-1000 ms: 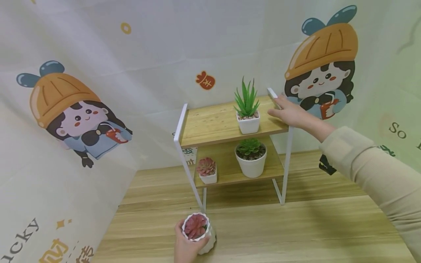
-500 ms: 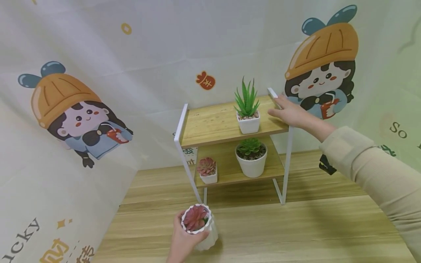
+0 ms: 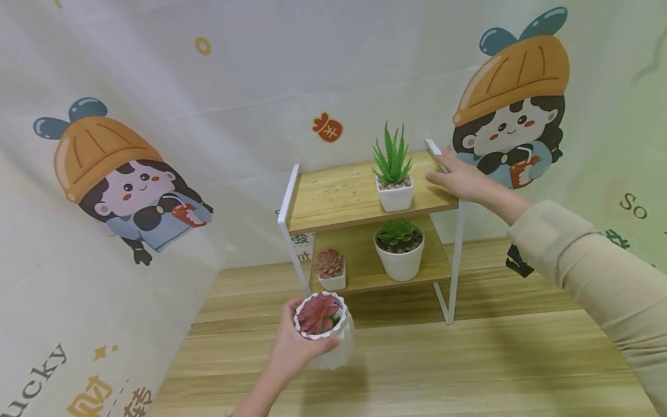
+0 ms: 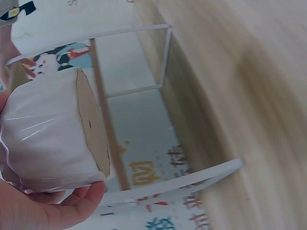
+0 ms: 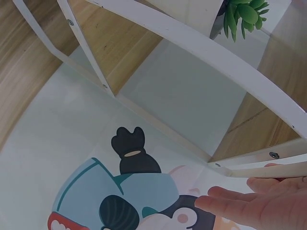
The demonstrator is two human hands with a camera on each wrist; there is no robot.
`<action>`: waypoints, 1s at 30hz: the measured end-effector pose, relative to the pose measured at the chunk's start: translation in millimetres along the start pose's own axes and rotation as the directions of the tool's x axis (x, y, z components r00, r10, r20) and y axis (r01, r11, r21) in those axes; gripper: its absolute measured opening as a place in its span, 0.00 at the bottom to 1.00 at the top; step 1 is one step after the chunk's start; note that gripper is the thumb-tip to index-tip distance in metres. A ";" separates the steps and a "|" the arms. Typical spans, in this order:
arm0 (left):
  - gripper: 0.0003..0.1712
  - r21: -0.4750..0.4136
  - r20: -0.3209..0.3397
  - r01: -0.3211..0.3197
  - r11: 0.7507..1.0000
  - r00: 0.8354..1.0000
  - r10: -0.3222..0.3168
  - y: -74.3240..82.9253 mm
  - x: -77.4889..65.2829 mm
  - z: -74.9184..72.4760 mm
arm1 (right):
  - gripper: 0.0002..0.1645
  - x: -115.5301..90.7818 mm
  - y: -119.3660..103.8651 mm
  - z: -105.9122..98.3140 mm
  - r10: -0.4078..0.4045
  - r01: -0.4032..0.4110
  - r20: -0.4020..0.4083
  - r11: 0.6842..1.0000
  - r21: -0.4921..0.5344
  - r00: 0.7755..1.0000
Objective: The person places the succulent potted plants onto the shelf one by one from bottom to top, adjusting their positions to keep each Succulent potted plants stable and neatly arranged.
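Observation:
My left hand holds a white scalloped pot with a red succulent in it, raised above the table before the shelf. The pot's tan underside faces the left wrist camera. At the right end of the two-tier wooden shelf, my right hand straddles the white top rail, thumb inward, fingers outside. Outside that rail, the fingers look nearly straight in the right wrist view.
A spiky green plant in a square pot stands on the upper tier. Below it are a small red succulent and a green succulent in a round white pot. Printed cloth hangs behind the wooden table.
My left hand has lifted the white pot off the table and moved it forward and slightly right, toward the shelf. The right hand has stayed on the rail.

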State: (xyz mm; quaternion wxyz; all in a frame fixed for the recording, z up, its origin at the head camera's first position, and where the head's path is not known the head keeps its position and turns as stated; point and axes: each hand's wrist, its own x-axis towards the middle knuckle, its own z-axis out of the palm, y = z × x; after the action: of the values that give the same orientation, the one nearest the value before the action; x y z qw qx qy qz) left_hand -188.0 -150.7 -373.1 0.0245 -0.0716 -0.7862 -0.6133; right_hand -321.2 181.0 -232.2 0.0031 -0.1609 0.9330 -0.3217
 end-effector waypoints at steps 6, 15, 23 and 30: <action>0.49 0.037 0.031 -0.012 0.999 0.999 0.011 26.8 10.6 0.9 | 0.39 0.1 0.3 -0.7 0.020 -0.020 0.004 1.000 0.003 1.000; 0.49 0.042 0.060 -0.019 0.999 0.998 0.016 62.7 24.6 0.8 | 0.39 1.4 -1.6 -1.2 0.049 -0.049 0.004 0.999 0.011 0.999; 0.47 -0.074 0.109 -0.024 0.997 0.994 0.032 98.0 35.3 -3.4 | 0.38 2.4 -2.7 0.0 0.045 -0.045 -0.005 0.999 0.013 0.999; 0.48 -0.049 0.117 -0.064 0.997 0.991 0.069 124.3 47.2 -8.6 | 0.40 3.9 -1.0 0.3 0.035 -0.035 -0.017 0.999 0.000 0.999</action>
State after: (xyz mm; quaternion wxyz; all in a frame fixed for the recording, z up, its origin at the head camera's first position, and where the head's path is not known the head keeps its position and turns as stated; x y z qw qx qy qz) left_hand -217.3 -125.6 -245.5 -0.0035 -0.1346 -0.7695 -0.6242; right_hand -324.6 179.0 -231.4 0.0008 -0.1418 0.9357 -0.3229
